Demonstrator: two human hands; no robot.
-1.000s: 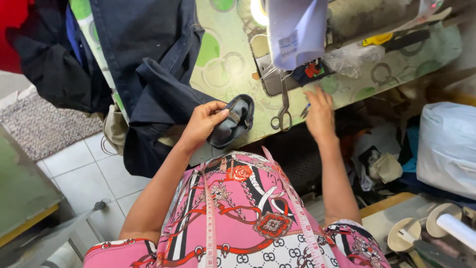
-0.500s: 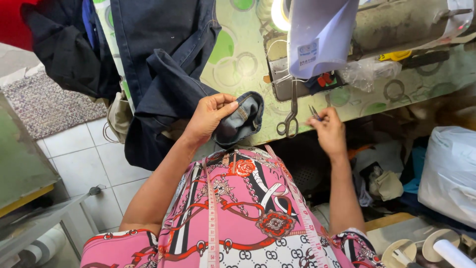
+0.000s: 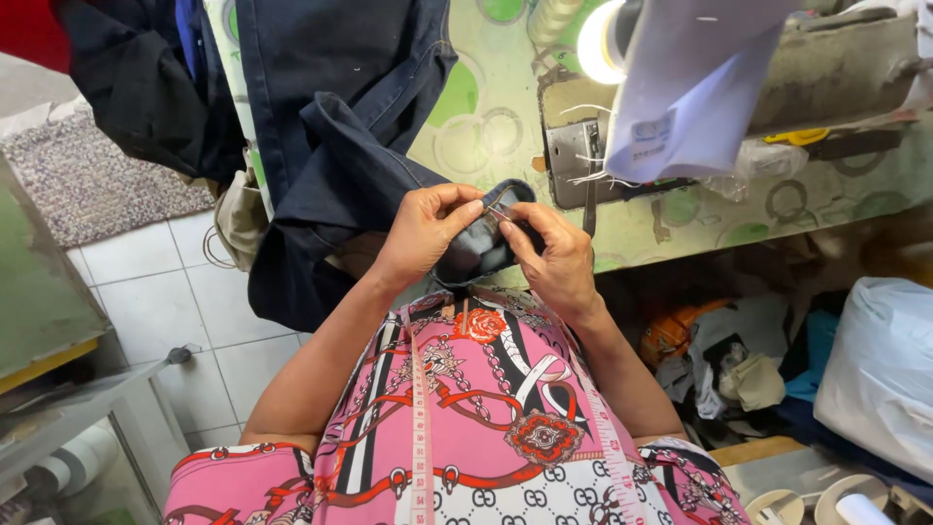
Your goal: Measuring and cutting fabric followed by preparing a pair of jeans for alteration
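Note:
My left hand (image 3: 420,233) grips the folded end of a dark blue denim garment (image 3: 340,126), holding that end (image 3: 474,255) up in front of my chest. My right hand (image 3: 552,261) meets it from the right, thumb and forefinger pinched on a small thin metal tool (image 3: 498,210) whose tip touches the fabric edge. The rest of the garment lies over the green patterned table (image 3: 486,136) and hangs down its left side. What kind of tool it is I cannot tell.
A sewing machine (image 3: 846,68) with a lit lamp (image 3: 598,39) and a white sheet (image 3: 690,87) hanging off it stands on the table's right. A tape measure (image 3: 420,428) hangs round my neck. A white bag (image 3: 880,369) and cloth scraps lie lower right; a rug (image 3: 87,185) on tiles at left.
My right hand left the table by the scissors with the small tool and came to the denim end. My left hand turned the fabric up toward it.

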